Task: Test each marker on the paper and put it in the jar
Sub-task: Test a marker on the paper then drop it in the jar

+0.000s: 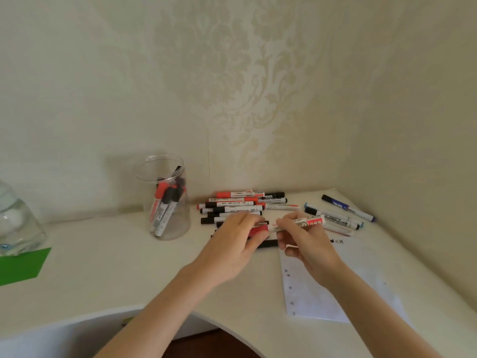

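A red marker (296, 224) is held just above the worktop (129, 267), lying nearly level between the two hands. The right hand (302, 239) closes its fingers (291, 220) around the white barrel, whose red-labelled end pokes out toward the right. The left hand (236, 239) pinches the red cap (259, 231) at the marker's left end; whether the cap is on, off or partly pulled cannot be told, as the fingers hide the joint.

Under and behind the hands lies a pile of markers (240, 205), red and black capped, side by side in rough rows. To the right, a few more markers with blue and black caps (338, 211) lie at angles near the wall corner. The sheet of punched paper (317, 301) lies on the worktop below the right hand, with some small dark marks near its upper edge.

Left of the pile stands the clear jar (165, 200), open-topped, with several red and black markers leaning inside. Far left, at the frame edge, stand a glass container (18, 226) and a green card (20, 264).
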Demonstrator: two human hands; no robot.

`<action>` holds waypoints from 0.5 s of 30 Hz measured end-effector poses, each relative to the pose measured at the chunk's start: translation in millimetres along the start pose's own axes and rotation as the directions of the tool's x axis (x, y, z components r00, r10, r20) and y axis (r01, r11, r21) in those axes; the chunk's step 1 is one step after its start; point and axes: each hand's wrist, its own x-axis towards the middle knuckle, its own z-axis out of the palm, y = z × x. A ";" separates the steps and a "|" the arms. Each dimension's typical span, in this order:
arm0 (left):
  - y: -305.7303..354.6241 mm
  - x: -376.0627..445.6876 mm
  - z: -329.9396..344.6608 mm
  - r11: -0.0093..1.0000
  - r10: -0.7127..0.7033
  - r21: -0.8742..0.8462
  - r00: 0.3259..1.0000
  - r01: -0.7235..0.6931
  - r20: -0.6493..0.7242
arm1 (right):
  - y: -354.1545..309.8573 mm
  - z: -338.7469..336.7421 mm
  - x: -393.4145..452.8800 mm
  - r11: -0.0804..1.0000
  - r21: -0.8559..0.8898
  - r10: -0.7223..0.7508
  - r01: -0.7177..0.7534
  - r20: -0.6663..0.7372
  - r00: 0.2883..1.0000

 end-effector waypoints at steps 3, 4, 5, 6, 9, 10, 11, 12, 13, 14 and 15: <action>14.2 5.4 22.5 0.999 0.046 -0.007 0.998 -0.046 0.049 | 9.6 -11.4 -6.6 0.999 0.045 -0.014 0.014 0.016 1.000; 17.2 7.3 27.9 0.998 0.060 0.022 0.997 -0.061 0.053 | 12.4 -16.1 -8.0 0.997 0.070 -0.015 0.014 0.021 1.000; 19.8 8.7 32.9 0.996 0.075 0.049 0.995 -0.078 0.062 | 15.0 -21.1 -9.2 0.996 0.084 -0.016 0.014 0.026 1.000; 22.3 9.7 37.6 0.992 0.092 0.080 0.992 -0.099 0.080 | 18.3 -26.3 -10.2 0.997 0.080 -0.019 0.017 0.033 0.999; 30.0 11.3 50.5 0.981 0.111 0.135 0.978 -0.136 0.177 | 26.1 -40.9 -13.7 0.998 0.046 -0.042 0.039 0.065 0.997; 31.9 12.2 53.9 0.986 0.102 0.106 0.972 -0.127 0.212 | 28.0 -46.1 -14.4 0.998 0.041 -0.052 0.049 0.075 0.996; 33.2 12.8 56.8 0.992 0.095 0.058 0.966 -0.112 0.240 | 29.7 -51.9 -15.4 0.998 0.033 -0.062 0.060 0.086 0.994; 33.9 13.6 59.2 0.995 0.094 0.001 0.962 -0.097 0.258 | 30.9 -57.9 -16.6 0.997 0.025 -0.072 0.070 0.103 0.992; 33.7 15.0 61.0 0.995 0.102 -0.050 0.957 -0.092 0.270 | 32.1 -63.7 -17.8 0.996 0.022 -0.083 0.081 0.122 0.989; 33.7 16.0 61.6 0.992 0.117 -0.085 0.953 -0.097 0.278 | 33.3 -68.6 -19.3 0.996 0.024 -0.094 0.091 0.143 0.985; 33.3 17.1 62.3 0.989 0.131 -0.106 0.950 -0.105 0.283 | 34.6 -72.3 -20.2 0.995 0.030 -0.101 0.097 0.161 0.982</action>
